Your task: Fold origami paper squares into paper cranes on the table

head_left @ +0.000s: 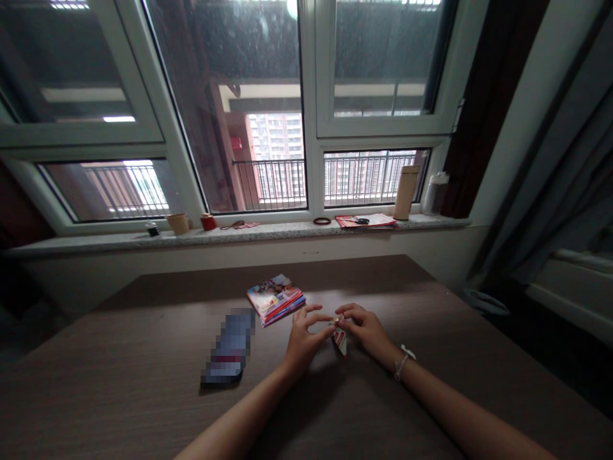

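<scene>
Folded paper (340, 340), small, red and white, was pinched between both hands over the near middle of the brown counter (143, 396). Whether its lower corner touched the surface could not be told. Its long axis ran roughly upright, with the top edge at the fingertips and the lower corner pointing down at the counter.

From left to right, a dark, blurred-out oblong object (228, 348) lay flat on the counter, well left of the hands. Beside it and farther from the person, a stack of colourful sheets (276, 298) lay near the left hand but apart from it. Next was the left hand (302, 342), with thumb and forefinger closed on the folded paper's upper left edge and the other fingers spread loosely above. The folded paper sat directly right of that hand and directly left of the right hand (366, 331), so both hands were equally near. The right hand's fingers were curled shut on the upper right edge, meeting the left fingertips at the top. A pale bracelet (405, 359) circled the right wrist.

Behind, a windowsill (287, 233) held a tan cup (178, 223), a small red pot (207, 222), red papers (366, 221) and a tall tan flask (406, 191).
</scene>
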`<act>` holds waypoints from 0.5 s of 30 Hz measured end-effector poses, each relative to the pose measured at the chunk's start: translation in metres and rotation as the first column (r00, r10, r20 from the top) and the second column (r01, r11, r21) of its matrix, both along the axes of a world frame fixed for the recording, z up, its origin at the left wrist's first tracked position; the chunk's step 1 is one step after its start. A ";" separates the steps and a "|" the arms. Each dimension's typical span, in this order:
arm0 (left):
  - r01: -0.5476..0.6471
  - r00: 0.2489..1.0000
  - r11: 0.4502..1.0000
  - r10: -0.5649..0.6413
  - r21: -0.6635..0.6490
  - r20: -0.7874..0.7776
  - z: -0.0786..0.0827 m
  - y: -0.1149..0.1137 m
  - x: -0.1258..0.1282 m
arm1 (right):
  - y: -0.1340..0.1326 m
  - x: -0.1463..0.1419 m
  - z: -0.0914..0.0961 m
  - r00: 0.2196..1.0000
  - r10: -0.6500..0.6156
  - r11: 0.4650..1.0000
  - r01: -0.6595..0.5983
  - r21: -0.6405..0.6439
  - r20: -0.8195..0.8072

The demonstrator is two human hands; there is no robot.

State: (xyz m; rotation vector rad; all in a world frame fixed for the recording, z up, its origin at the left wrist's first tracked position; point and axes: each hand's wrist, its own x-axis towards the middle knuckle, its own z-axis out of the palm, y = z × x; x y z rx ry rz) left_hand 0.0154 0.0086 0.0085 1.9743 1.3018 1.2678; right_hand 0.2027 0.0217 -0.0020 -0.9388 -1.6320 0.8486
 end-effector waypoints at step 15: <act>-0.042 0.999 0.996 0.042 0.074 0.002 0.000 -0.001 0.001 | -0.009 -0.002 0.007 0.985 -0.020 0.996 0.004 0.092 0.173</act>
